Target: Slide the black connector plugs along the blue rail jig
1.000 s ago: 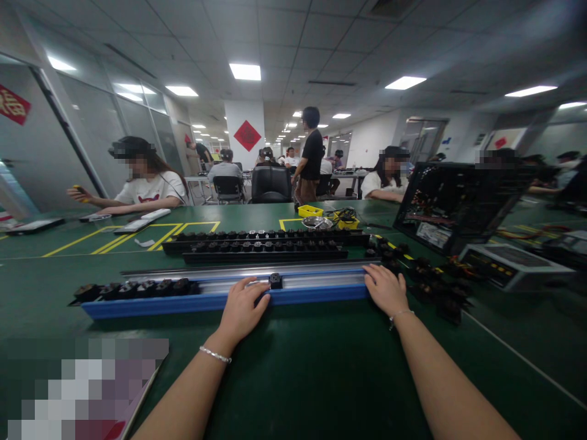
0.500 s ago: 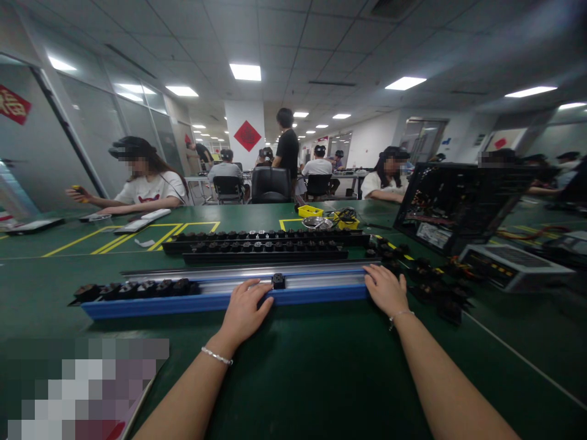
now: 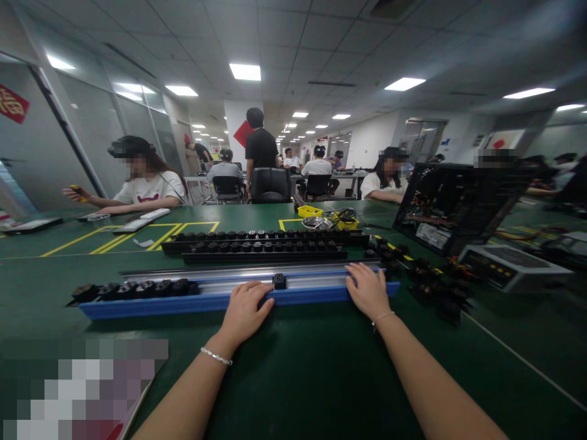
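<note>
A long blue metal channel [image 3: 174,308] with a silvery inside lies across the bench in front of me. Several black socket modules [image 3: 145,288] sit at its left end, and a single black socket module [image 3: 279,281] stands near the middle. My left hand [image 3: 247,308] rests over the channel's front wall, its fingertips at that single module's left side and its thumb apart. Farther right, my right hand [image 3: 368,290] lies over the channel with fingers stretched inside and thumb spread. Whether either hand presses on anything inside is hard to see.
Behind the channel are black strips [image 3: 263,247] with rows of sockets. Loose black parts [image 3: 440,287] lie right, near a power supply box [image 3: 513,269] and an open computer case [image 3: 458,208]. A metal dish [image 3: 317,223] and yellow tray [image 3: 310,211] stand farther back. Co-workers sit across the bench.
My right hand has slid left along the channel, so the channel's right end now shows. My left hand stays almost in place. A standing person in the background has moved left.
</note>
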The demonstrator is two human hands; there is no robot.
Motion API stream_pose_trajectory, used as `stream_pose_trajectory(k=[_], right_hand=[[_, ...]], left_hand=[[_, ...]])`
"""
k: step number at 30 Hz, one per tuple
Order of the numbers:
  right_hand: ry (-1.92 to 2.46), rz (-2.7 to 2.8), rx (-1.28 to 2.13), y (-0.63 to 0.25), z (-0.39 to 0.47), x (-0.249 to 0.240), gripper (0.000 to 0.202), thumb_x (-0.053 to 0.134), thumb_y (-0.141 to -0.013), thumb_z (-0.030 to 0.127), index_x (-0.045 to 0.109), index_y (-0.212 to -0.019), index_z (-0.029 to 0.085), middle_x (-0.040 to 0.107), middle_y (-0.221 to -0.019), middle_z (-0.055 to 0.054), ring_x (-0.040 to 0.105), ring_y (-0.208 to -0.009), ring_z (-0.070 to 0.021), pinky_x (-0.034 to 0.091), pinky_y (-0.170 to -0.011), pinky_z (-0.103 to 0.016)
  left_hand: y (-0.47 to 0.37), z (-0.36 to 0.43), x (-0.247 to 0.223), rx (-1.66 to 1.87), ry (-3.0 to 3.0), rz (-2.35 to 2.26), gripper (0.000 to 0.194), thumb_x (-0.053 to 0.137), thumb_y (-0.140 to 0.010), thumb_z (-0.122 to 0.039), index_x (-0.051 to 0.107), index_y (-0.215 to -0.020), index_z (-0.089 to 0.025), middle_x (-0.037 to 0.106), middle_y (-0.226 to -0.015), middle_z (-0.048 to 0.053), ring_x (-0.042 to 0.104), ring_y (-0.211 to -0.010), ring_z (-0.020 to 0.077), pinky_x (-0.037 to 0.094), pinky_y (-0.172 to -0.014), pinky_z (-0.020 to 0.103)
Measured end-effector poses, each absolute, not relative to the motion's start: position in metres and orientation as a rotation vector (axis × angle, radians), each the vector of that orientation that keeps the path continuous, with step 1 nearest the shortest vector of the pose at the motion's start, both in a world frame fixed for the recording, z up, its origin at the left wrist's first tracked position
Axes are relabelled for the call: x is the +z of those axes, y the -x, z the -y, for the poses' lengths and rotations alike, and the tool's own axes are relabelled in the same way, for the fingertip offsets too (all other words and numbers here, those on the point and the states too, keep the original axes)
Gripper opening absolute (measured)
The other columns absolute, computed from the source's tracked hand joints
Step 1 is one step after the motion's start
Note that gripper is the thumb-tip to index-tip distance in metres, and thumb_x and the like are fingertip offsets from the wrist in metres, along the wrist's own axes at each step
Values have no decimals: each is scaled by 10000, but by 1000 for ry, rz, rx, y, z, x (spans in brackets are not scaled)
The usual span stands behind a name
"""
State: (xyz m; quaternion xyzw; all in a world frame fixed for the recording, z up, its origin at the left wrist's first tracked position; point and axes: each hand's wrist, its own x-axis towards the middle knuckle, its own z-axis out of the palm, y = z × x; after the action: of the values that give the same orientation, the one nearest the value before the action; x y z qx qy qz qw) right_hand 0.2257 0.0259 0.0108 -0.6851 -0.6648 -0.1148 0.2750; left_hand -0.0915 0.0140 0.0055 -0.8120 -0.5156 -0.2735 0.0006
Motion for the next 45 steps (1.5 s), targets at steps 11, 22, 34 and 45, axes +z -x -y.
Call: stream_pose_trajectory(k=[11,22,34,45], right_hand=[[1415,2116,-130,-125,-15,13,439,387,-878,327,525,-1252,142,557,-1269,-105,466,-1202,-219,306,-1053,-412],[1553,2010,-17,-94,-21,15,460,424,-872,394,523,-1235,130,576,-1235,-124,469,-1190,-245,254,-1051,-431],[1573,1888,21,-84,-25,18,317,506,-824,383,616,-1075,225,641,-1128,-49,531,-1083,-204,309,-965,-364],[1585,1820,4,-82,-24,16,298,503,-822,417,634,-1010,227,656,-1075,-46,536,-1048,-208,298,-958,-366]], left_hand=[[88,-11,10,-838,2566,1607,324,446,-858,-415,559,-1145,-316,638,-1168,-3,508,-1125,208,231,-1049,481],[84,-10,11,-829,2575,1591,338,476,-840,-402,536,-1169,-350,641,-1173,-19,563,-1051,214,76,-1095,551],[81,-9,14,-798,2571,1606,335,483,-834,-400,544,-1161,-359,641,-1171,-18,566,-1011,226,30,-1078,598],[81,-9,14,-780,2575,1606,352,485,-833,-385,536,-1182,-371,643,-1160,-12,565,-994,228,23,-1071,614]])
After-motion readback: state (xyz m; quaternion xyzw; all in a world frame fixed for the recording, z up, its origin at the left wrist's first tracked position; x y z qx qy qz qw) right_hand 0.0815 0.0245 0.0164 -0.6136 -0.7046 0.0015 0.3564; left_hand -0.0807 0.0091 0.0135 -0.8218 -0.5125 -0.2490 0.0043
